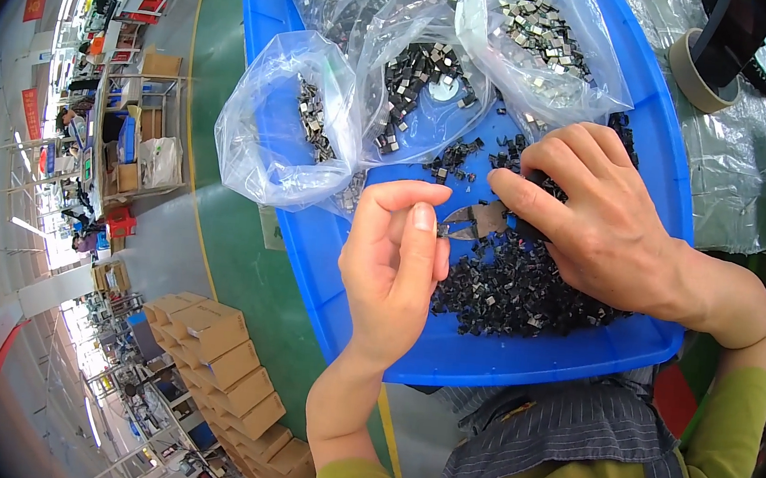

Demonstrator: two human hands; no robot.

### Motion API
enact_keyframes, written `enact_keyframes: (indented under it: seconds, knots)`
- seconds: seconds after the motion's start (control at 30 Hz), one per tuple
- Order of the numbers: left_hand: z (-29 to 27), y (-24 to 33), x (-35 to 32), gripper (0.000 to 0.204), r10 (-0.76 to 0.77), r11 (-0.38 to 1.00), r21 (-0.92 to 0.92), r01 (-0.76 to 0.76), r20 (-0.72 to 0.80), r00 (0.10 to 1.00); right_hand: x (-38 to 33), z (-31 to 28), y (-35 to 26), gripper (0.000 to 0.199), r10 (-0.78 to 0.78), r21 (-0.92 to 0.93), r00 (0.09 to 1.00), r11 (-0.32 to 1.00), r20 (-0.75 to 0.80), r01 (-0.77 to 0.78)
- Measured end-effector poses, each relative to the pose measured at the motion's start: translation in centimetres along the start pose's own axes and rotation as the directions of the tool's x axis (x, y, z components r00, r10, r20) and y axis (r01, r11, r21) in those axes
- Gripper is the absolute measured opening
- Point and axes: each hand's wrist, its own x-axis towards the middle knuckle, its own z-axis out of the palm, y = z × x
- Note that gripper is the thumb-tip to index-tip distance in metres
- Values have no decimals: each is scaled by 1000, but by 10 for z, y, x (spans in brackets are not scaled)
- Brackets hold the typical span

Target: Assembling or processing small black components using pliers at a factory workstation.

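A blue plastic tray (473,356) rests on my lap, with a heap of small black parts (513,290) in its near half. My right hand (590,219) is closed around a small cutter (478,221) with dark handles, its metal jaws pointing left. My left hand (395,259) is raised beside those jaws, thumb and fingers pinched on a tiny part I can barely see. The jaws nearly touch my left fingertips.
Three clear plastic bags (297,127) (422,85) (540,36) of small metal and black parts lie in the tray's far half. A tape roll (699,72) sits on plastic sheeting at top right. Stacked cardboard boxes (222,353) and shelving (137,134) stand on the green floor at left.
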Motion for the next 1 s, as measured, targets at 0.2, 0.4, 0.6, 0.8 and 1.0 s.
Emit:
enact_keyframes:
  seconds: [0.2, 0.4, 0.6, 0.8, 1.0]
  knots:
    - [0, -4, -1, 13, 52, 998, 44, -52, -5, 999, -2, 1, -1, 48, -19, -45, 1000, 999, 8, 19]
    - [-1, -12, -1, 13, 186, 973, 142, -182, -14, 982, -3, 2, -2, 52, -35, -83, 999, 996, -14, 33]
    - [-3, -14, -1, 14, 277, 949, 148, -277, 23, 961, -4, 3, -4, 52, -41, -122, 998, 992, -47, 35]
    - [-5, -19, 0, 14, 286, 946, 148, -288, 36, 958, -4, 4, -3, 54, -46, -121, 998, 992, -47, 40]
    - [-3, -20, -2, 14, 269, 956, 109, -273, 50, 962, -6, 3, -3, 42, -56, -105, 998, 993, -3, 55]
